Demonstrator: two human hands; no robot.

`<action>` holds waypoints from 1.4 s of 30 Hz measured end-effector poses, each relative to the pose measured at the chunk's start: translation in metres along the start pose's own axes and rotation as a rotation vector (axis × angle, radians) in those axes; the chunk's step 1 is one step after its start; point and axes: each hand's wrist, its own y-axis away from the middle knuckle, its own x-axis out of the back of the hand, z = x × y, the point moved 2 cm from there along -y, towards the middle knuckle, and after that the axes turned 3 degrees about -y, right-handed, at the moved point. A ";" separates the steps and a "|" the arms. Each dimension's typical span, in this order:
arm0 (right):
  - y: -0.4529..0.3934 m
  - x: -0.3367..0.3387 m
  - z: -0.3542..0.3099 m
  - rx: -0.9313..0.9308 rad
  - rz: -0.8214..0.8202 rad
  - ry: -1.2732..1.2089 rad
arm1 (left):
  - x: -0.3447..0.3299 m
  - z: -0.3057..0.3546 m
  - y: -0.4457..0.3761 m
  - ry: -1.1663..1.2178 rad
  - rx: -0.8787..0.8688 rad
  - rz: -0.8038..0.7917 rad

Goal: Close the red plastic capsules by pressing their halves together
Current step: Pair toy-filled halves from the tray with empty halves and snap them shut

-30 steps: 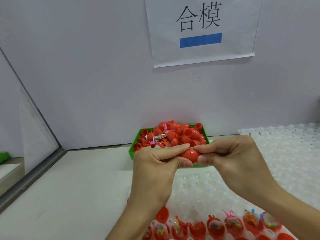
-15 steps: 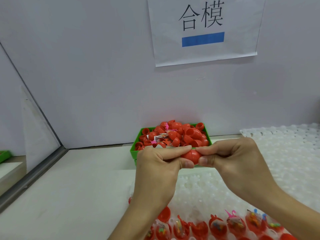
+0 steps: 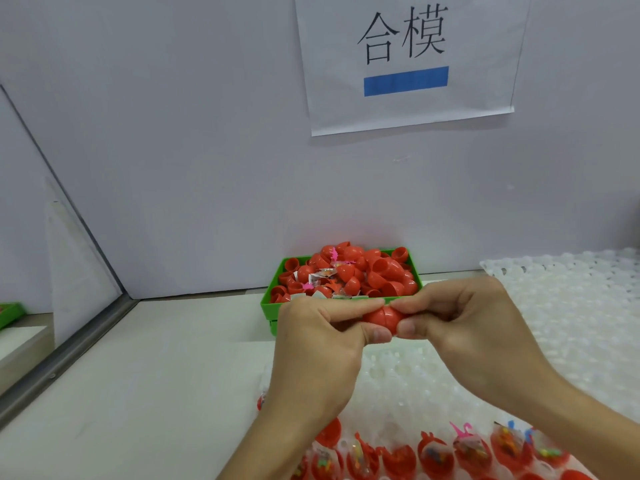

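Note:
A red capsule (image 3: pixel 382 317) sits between my two hands above the table, its two halves meeting at a visible seam. My left hand (image 3: pixel 322 344) pinches its left half between forefinger and thumb. My right hand (image 3: pixel 464 323) pinches the right half the same way. Behind them a green bin (image 3: pixel 268 306) is heaped with loose red capsule halves (image 3: pixel 363 271) and small wrapped toys. At the bottom edge stands a row of open red halves with toys inside (image 3: pixel 436 453), held in a white dimpled tray (image 3: pixel 450 386).
The white dimpled tray stretches to the right edge (image 3: pixel 571 306). A grey partition with a paper sign (image 3: pixel 405 60) closes the back. A metal rail (image 3: pixel 65 355) runs along the left side, with a second green bin (image 3: pixel 10 315) beyond it. Bare white tabletop (image 3: pixel 156 375) lies at left.
The two halves have come closer together between my fingers, and the gap between them has narrowed to a seam. Both hands stay in nearly the same place.

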 end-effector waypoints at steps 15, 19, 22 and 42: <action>-0.002 0.000 0.019 -0.204 -0.031 -0.394 | -0.009 -0.018 -0.001 0.007 -0.025 -0.108; -0.006 -0.006 0.013 -0.165 -0.120 -0.271 | -0.001 -0.021 -0.008 -0.075 0.002 -0.057; -0.025 -0.013 0.010 -0.055 -0.148 -0.034 | 0.008 -0.022 -0.027 0.000 -0.007 -0.091; -0.168 -0.064 -0.008 0.021 -0.252 0.820 | 0.041 -0.036 -0.164 -0.764 -0.076 0.108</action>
